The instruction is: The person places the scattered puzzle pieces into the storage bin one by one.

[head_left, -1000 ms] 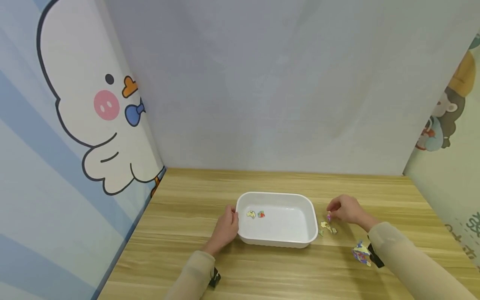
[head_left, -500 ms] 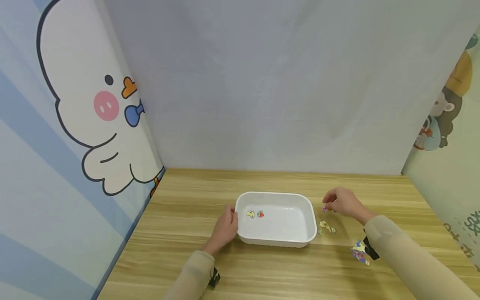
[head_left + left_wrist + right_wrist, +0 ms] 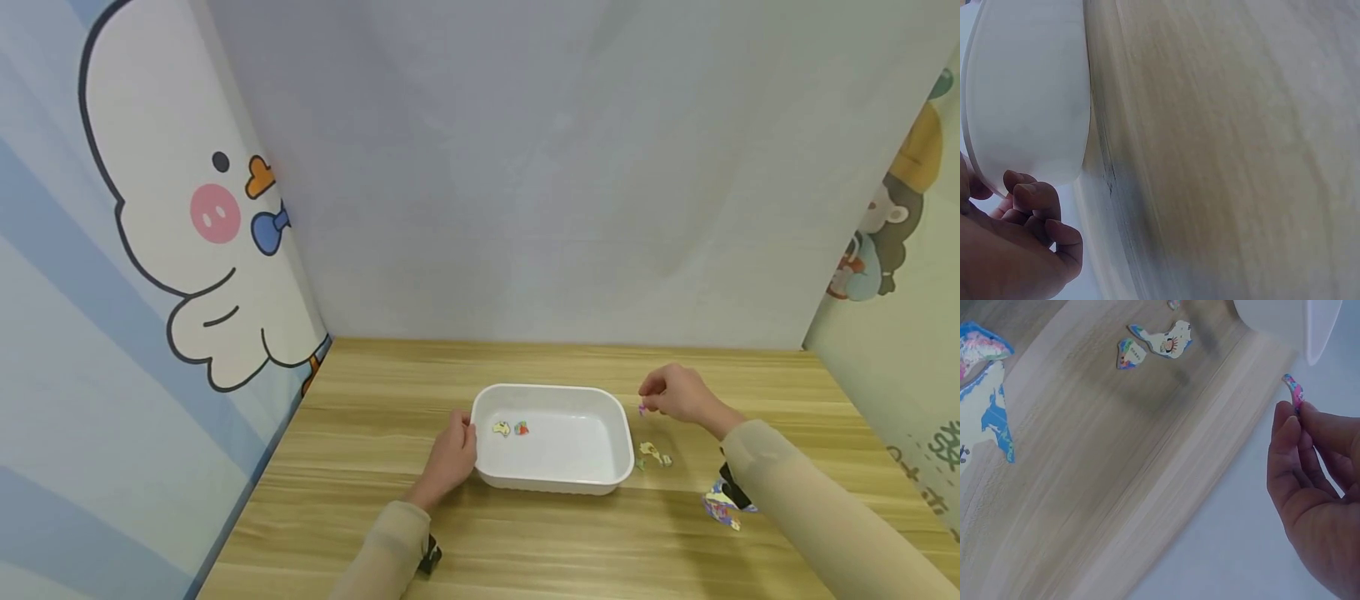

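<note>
A white rectangular plastic tray (image 3: 555,482) stands on the table, its left end gripped by my left hand (image 3: 452,450). In the left wrist view the thumb lies over the rim while the other fingers curl against the outer wall (image 3: 1029,94). Past the tray's right end, my right hand (image 3: 681,395) pinches a small pink-and-blue puzzle piece (image 3: 1296,394) between thumb and fingertips, raised above the table. Inside the tray lie a pale yellow piece (image 3: 501,428) and a red-and-green piece (image 3: 521,428), both near its left end.
Just right of the tray are a yellow piece (image 3: 649,451), a small pale piece (image 3: 667,460) and a small greenish one (image 3: 640,464). Larger blue-and-yellow pieces (image 3: 720,505) lie nearer, partly under the right wrist. A grey-white curtain (image 3: 555,208) hangs behind the wooden table.
My right hand has moved away from me and slightly left, carrying the pink puzzle piece from beside the yellow ones. The left hand and the tray have stayed put.
</note>
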Motion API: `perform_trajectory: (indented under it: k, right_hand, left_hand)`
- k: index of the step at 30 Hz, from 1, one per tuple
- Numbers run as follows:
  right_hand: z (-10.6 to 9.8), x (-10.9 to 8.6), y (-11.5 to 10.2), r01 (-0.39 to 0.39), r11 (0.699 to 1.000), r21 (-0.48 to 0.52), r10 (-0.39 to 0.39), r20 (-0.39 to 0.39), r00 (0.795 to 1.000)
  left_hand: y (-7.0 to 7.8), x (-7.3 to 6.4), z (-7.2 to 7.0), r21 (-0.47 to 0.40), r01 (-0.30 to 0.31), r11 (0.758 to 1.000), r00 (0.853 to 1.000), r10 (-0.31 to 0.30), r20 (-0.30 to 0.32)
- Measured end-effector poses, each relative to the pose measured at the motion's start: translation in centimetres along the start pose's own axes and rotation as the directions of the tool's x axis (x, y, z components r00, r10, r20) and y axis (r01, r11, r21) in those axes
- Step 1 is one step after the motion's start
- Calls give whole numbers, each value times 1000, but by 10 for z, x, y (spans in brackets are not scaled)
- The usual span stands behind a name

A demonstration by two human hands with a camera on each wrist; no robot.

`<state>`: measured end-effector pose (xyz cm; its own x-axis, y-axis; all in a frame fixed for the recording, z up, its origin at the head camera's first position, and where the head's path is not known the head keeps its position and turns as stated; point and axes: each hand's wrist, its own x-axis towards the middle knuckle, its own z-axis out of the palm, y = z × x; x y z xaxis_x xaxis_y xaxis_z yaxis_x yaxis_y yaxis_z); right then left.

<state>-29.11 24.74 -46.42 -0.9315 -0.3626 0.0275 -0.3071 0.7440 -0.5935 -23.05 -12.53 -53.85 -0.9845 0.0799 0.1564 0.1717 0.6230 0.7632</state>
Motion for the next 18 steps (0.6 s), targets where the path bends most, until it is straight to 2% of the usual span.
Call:
perform_trajectory:
  k: [9, 18]
  right_hand:
    - [1, 6, -10, -19, 998, 58, 18, 9, 1000]
    - [8, 11, -21, 1, 997, 73, -1, 2, 1000]
  left_hand:
    - [1, -1, -1, -3, 5, 1000, 1000, -5, 2]
    - [1, -1, -1, -4, 3, 1000, 1000, -3, 3]
